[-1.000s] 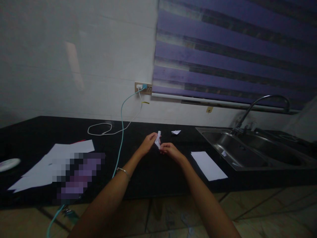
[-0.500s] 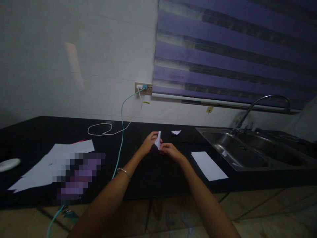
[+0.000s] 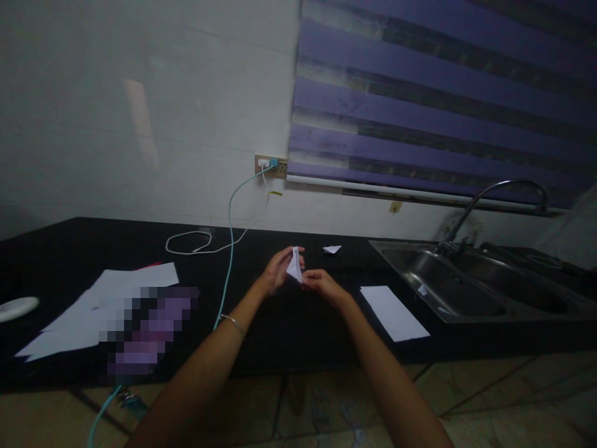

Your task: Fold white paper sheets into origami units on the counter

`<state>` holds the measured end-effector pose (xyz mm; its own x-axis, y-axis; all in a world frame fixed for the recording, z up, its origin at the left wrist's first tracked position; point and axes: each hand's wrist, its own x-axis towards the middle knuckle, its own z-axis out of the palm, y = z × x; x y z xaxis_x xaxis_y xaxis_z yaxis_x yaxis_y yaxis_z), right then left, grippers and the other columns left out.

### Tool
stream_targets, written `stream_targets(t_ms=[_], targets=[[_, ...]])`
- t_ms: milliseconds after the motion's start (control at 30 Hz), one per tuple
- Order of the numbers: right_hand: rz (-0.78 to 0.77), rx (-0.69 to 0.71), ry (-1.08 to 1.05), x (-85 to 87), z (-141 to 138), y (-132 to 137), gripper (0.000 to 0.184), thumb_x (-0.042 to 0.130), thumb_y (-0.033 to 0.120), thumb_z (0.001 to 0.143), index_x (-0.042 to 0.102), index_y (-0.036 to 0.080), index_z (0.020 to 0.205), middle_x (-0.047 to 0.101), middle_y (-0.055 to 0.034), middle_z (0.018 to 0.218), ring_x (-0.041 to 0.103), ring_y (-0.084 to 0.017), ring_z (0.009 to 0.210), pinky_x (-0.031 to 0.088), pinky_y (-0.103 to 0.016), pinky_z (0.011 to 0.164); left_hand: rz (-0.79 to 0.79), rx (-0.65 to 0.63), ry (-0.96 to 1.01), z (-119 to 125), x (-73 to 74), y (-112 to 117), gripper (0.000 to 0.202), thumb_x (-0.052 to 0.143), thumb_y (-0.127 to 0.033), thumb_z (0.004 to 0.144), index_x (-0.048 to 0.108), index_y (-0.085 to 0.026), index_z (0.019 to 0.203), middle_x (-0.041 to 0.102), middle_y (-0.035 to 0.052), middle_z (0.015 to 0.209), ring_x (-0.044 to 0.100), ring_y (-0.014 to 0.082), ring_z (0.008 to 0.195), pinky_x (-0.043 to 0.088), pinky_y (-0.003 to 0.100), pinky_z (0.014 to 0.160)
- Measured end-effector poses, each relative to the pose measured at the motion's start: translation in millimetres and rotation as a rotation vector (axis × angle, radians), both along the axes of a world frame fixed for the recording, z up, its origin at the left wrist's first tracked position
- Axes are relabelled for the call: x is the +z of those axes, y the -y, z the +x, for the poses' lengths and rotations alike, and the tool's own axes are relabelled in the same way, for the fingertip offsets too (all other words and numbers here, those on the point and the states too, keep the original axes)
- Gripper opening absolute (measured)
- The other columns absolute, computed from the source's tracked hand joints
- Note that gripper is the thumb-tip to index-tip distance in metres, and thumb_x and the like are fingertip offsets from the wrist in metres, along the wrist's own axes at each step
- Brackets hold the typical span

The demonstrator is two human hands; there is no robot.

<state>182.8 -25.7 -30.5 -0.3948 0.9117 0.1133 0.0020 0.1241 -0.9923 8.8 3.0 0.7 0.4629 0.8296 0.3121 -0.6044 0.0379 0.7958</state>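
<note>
A small folded piece of white paper (image 3: 295,266), roughly triangular, is held up between my two hands over the black counter. My left hand (image 3: 277,271) grips its upper part from the left, fingers behind it. At the lower right corner, my right hand (image 3: 323,284) pinches the paper between thumb and fingers. Beyond them on the counter rests a small folded paper boat (image 3: 332,249). To the right of my right hand lies a stack of white paper rectangles (image 3: 393,313).
On the left are larger white paper sheets (image 3: 112,295), beside a blurred-out purple item (image 3: 156,333). A teal cable (image 3: 229,249) and a white cable (image 3: 186,252) run from the wall outlet (image 3: 270,166). A steel sink (image 3: 457,283) with a tall faucet (image 3: 476,199) is at right.
The folded paper has turned so more of its flat face shows. My left hand has shifted slightly left and its fingers have spread more; the right hand has barely moved.
</note>
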Motion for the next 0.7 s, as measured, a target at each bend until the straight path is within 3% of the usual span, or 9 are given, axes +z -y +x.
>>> stream_targets(t_ms=[100, 367, 700], targets=[[-0.019, 0.01, -0.027, 2.4, -1.0, 2.6, 0.015, 0.069, 0.029, 0.07, 0.068, 0.014, 0.072, 0.062, -0.0022, 0.072, 0.052, -0.013, 0.064, 0.036, -0.025, 0.064, 0.03, -0.05, -0.021, -0.8, -1.0, 0.4, 0.04, 0.06, -0.039, 0.08, 0.061, -0.009, 0.107, 0.065, 0.0085, 0.077, 0.063, 0.0183, 0.068, 0.049, 0.029, 0.063], [-0.022, 0.008, -0.021, 2.7, -0.6, 1.2, 0.014, 0.07, 0.028, 0.068, 0.068, 0.014, 0.071, 0.061, -0.0021, 0.072, 0.052, -0.014, 0.066, 0.036, -0.026, 0.067, 0.083, 0.038, -0.109, 1.2, -0.9, 0.3, 0.048, 0.061, -0.049, 0.079, 0.062, -0.006, 0.1, 0.065, 0.0079, 0.068, 0.062, 0.0185, 0.056, 0.048, 0.028, 0.053], [-0.041, 0.008, -0.04, 3.8, -0.6, 3.1, 0.014, 0.071, 0.027, 0.067, 0.068, 0.014, 0.072, 0.062, -0.0023, 0.071, 0.052, -0.013, 0.063, 0.036, -0.026, 0.064, 0.135, 0.035, -0.098, -2.8, -2.6, -0.7, 0.042, 0.062, -0.044, 0.078, 0.063, -0.007, 0.099, 0.066, 0.0085, 0.072, 0.064, 0.0196, 0.061, 0.049, 0.029, 0.057]])
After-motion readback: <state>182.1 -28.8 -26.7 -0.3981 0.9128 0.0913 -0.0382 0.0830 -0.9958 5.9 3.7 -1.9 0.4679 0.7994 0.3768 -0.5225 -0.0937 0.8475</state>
